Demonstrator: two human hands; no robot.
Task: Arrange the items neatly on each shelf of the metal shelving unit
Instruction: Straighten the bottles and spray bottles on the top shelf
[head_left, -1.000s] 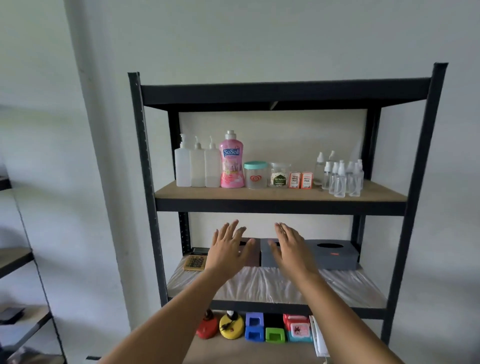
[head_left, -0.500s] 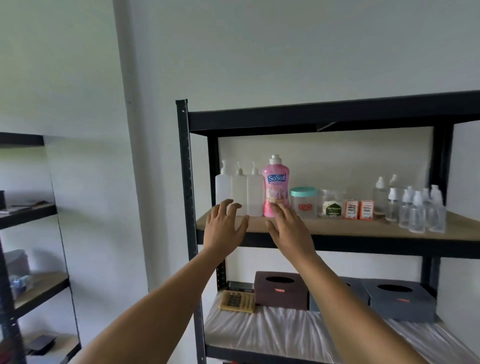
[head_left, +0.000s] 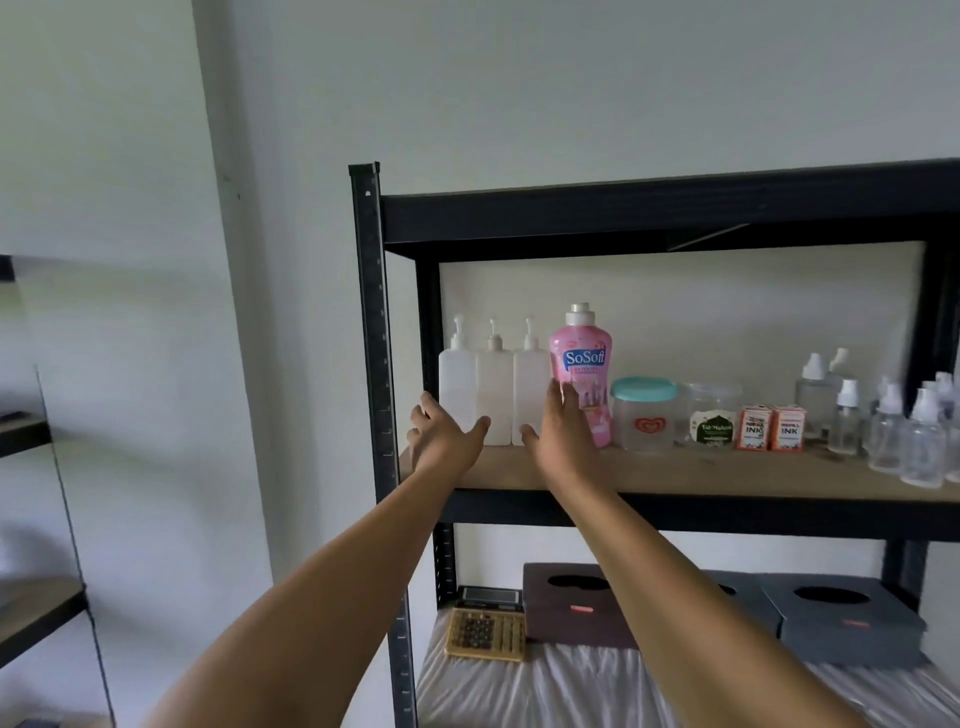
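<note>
Shelf front edge: bare wooden shelf strip ahead of the row, open to a reach.
Shelf left end: three white pump bottles touching, hard by the black post.
Back row: pink bottle, jars, ink boxes.
Right end: spray bottles crowd forward.
Overhead: upper shelf beam, ample gap above the tops.

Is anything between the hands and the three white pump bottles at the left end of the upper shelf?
Nothing visible is. The left hand is spread open at the leftmost white pump bottle, and the right hand reaches between the rightmost white pump bottle and the pink SoSoft bottle. The shelf board in front is bare.
</note>
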